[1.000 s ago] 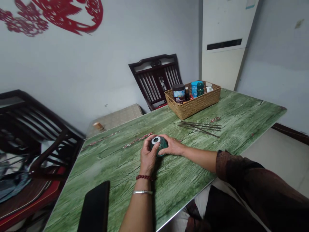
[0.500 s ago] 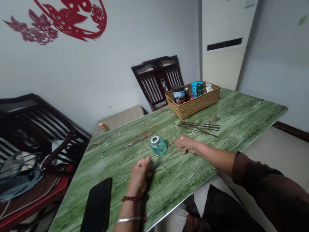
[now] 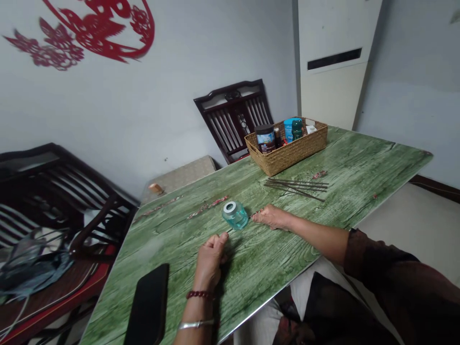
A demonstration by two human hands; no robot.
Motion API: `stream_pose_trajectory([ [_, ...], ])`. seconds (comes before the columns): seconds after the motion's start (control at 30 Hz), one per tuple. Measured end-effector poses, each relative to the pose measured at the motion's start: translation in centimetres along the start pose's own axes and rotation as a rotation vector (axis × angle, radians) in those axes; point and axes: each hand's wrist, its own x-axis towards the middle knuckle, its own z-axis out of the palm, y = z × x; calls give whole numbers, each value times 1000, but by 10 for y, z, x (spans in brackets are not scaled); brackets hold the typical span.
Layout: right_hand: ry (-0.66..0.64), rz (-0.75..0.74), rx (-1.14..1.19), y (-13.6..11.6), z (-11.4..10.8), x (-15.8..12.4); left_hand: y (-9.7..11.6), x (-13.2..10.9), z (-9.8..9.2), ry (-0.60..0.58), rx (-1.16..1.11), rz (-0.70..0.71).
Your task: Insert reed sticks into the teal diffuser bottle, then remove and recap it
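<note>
A small teal glass jar stands upright on the table, with a silver ring-shaped lid that has a round hole in its top. In front of it and to its left is my left hand, fingers curled into a loose fist with nothing visible in it. My right hand rests at the jar's right side, its curled fingertips very close to the glass; I cannot tell whether they touch. Several thin dark brown sticks lie loosely crossed on the table beyond my right hand.
A wicker basket holding a dark-lidded tub and bottles stands at the back of the green wood-patterned table. A black phone lies near left. Dark wooden chairs stand behind and to the left.
My right hand has moved slightly left, its fingertips now closer to the jar. My left hand has shifted a little to the right. The jar and sticks stay in place.
</note>
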Motion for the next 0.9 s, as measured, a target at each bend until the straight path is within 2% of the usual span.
stream_pose_trajectory([
  [0.27,28,-37,-127,-3,4,-1,-3,-3,-1,0,-11,1],
  [0.4,19,25,-237,-20,-5,6,16,10,-10,-16,-65,3],
  [0.5,60,-27,-292,-32,-8,24,36,33,-10,22,-127,130],
  [0.57,56,-95,-264,-33,-1,40,43,48,-3,-7,-122,265],
  [0.63,46,-150,-241,-28,11,55,41,59,7,-104,-74,371],
  [0.73,67,-170,-290,-15,29,68,28,65,18,-254,73,444],
  [0.8,86,-186,-352,-8,36,70,20,66,19,-290,195,470],
  [0.9,110,-188,-433,-3,37,69,14,70,17,-267,266,483],
])
